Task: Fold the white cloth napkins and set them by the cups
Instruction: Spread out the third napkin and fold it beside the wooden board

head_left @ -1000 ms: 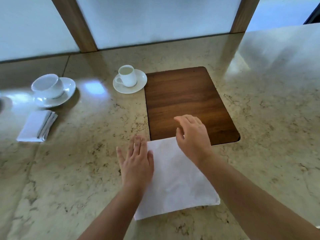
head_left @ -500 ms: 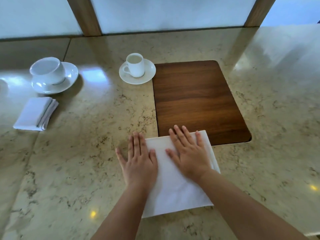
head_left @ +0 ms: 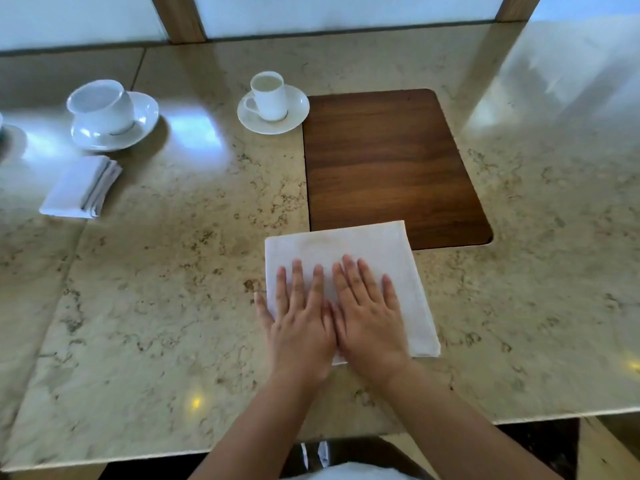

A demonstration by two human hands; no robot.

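A white cloth napkin (head_left: 349, 247) lies folded flat on the marble table, its far edge overlapping the wooden board. My left hand (head_left: 299, 320) and my right hand (head_left: 367, 313) both press flat on its near half, side by side, fingers spread. A folded white napkin (head_left: 78, 187) lies at the left, just in front of a wide white cup (head_left: 100, 105) on a saucer. A smaller white cup (head_left: 268, 95) stands on its saucer at the board's far left corner, with no napkin beside it.
A dark wooden board (head_left: 391, 157) is set into the marble table (head_left: 156, 289). The table's near edge runs just below my forearms. A window with wooden posts (head_left: 180, 15) borders the far side.
My right hand laid the napkin's top layer down, then both hands slid back toward me along the cloth, flat and now touching each other. The view pulled back.
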